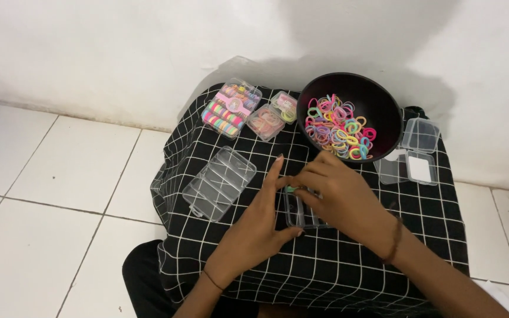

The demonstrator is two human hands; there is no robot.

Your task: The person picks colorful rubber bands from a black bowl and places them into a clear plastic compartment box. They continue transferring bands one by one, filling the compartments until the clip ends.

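A small clear plastic compartment box [299,215] lies on the black checked cloth [337,265], mostly covered by my hands. My left hand [254,229] rests beside the box, fingers stretched, thumb along its near edge. My right hand [337,194] hovers over the box and pinches a small green hair band [290,189] at the fingertips. Just behind the right hand stands a black bowl [378,106] full of small coloured hair bands [340,126].
An open empty clear divided box [219,182] lies left of my hands. Filled clear boxes of coloured bands [231,109], [265,122] sit at the back left. Small empty clear boxes [416,153] are at the right. White tiled floor and a white wall surround the table.
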